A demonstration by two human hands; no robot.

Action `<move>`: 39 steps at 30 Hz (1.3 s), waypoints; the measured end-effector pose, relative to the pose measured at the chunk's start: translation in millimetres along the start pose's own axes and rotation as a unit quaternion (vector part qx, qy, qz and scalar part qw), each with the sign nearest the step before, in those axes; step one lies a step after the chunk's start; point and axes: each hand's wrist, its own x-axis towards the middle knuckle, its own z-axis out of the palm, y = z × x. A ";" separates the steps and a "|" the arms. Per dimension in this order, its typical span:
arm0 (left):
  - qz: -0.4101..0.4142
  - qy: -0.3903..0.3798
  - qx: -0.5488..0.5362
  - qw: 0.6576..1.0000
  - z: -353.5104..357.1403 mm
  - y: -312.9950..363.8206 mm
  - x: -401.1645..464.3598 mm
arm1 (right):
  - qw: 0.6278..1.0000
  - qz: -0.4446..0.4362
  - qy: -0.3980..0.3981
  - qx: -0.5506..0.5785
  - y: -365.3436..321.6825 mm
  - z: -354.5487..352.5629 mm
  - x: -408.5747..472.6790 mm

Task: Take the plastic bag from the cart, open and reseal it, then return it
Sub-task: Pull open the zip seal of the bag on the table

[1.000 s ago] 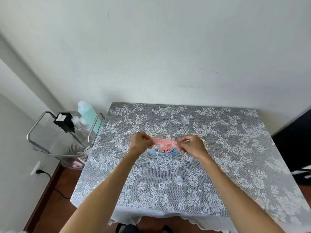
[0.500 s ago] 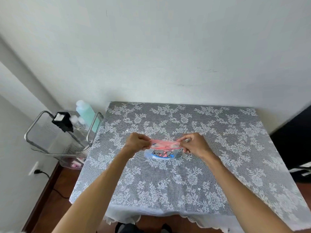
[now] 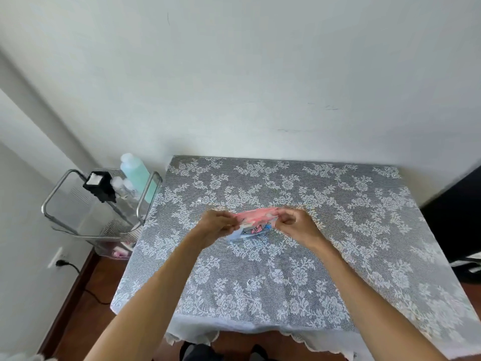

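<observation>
Two hands, left hand (image 3: 217,225) and right hand (image 3: 295,224), pinch the small pink-and-blue printed plastic bag (image 3: 253,222) above the lace-covered desk (image 3: 338,243); its mouth now tilts upward (likely opening underway).

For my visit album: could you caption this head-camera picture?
Both hands, left and right, pinch a pink plastic bag above the lace-covered table.
</observation>
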 end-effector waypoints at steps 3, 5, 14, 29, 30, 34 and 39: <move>0.006 -0.025 -0.020 0.999 0.9 0.1 0.2 | 0.999 -0.007 0.030 -0.010 1.5 4.5 1.9; 0.014 -0.023 -0.026 0.999 -0.2 -1.0 0.7 | 0.997 -0.021 0.046 -0.052 4.8 8.1 3.6; 0.018 0.007 0.113 0.993 -8.2 -3.2 0.3 | 0.960 -0.094 0.082 -0.252 11.8 8.0 9.7; 0.219 0.123 0.255 0.934 -2.3 -7.4 13.8 | 0.982 -0.133 0.036 -0.133 3.4 4.4 20.6; 0.209 0.082 0.225 0.948 -4.0 -10.7 12.7 | 0.982 -0.129 0.037 -0.132 4.7 2.7 20.4; 0.202 0.011 0.203 0.958 -5.2 -28.7 15.4 | 0.990 -0.098 0.039 -0.097 12.0 0.1 20.2; 0.236 0.049 0.205 0.949 -3.3 -32.0 22.8 | 0.997 -0.067 0.040 0.008 9.6 1.5 18.2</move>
